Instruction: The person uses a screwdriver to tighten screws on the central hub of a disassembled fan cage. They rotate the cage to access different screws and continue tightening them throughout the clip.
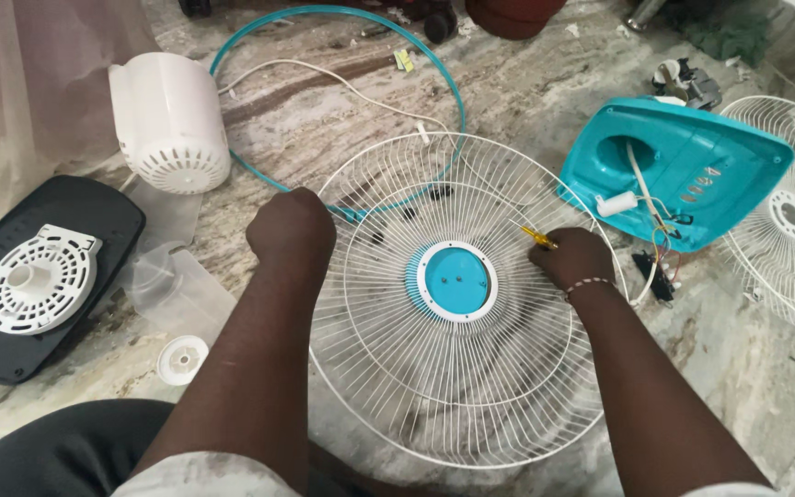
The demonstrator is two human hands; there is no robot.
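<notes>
Two forearms reach over one white wire fan grille (457, 368) lying flat on the marble floor (747, 368). Left hand (291, 225), fingers curled shut, grips the grille's far-left rim; right hand (572, 258) is closed around one yellow-handled tool (539, 238) at the right. One teal hub (455, 281) marks the centre. Beyond lie one teal ring (342, 14), one white motor housing (169, 120), one teal base (683, 170) and a second grille (793, 216).
</notes>
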